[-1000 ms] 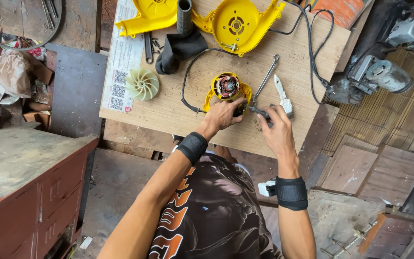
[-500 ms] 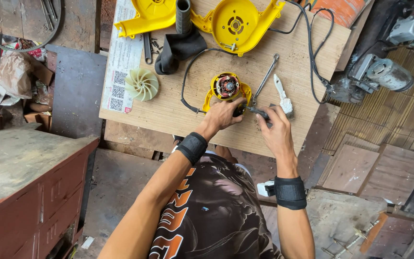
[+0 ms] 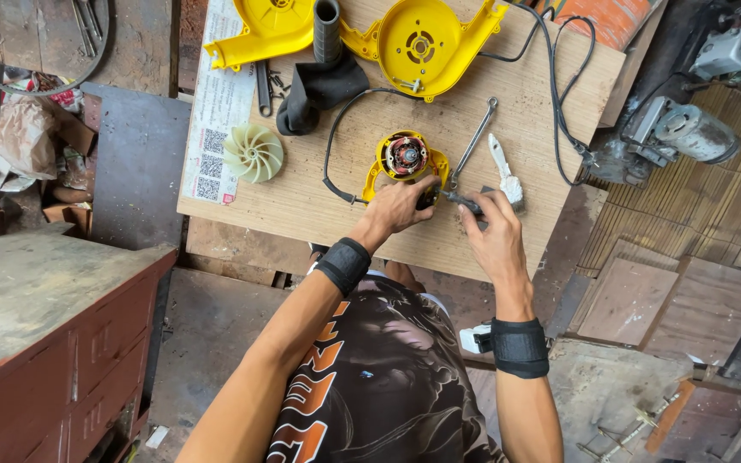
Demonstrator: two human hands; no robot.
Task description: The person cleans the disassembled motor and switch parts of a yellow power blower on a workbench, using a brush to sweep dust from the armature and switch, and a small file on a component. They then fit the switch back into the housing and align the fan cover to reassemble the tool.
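Nothing much has shifted since the earlier frames: both hands sit at the same spot on the wooden board (image 3: 319, 197). Left hand (image 3: 398, 206) is closed around the lower edge of the yellow motor housing (image 3: 405, 161), which lies near the board's middle, a round shell open at the top showing a reddish-copper motor core ringed in dark metal. A black cable (image 3: 334, 146) loops off its left side. Right hand (image 3: 492, 231) pinches a dark-handled tool (image 3: 463, 201), tip pointing at the housing. Just beside lie a metal wrench (image 3: 475, 141) and a white brush (image 3: 504, 171); a pale fan impeller (image 3: 253, 153) rests well to the left.
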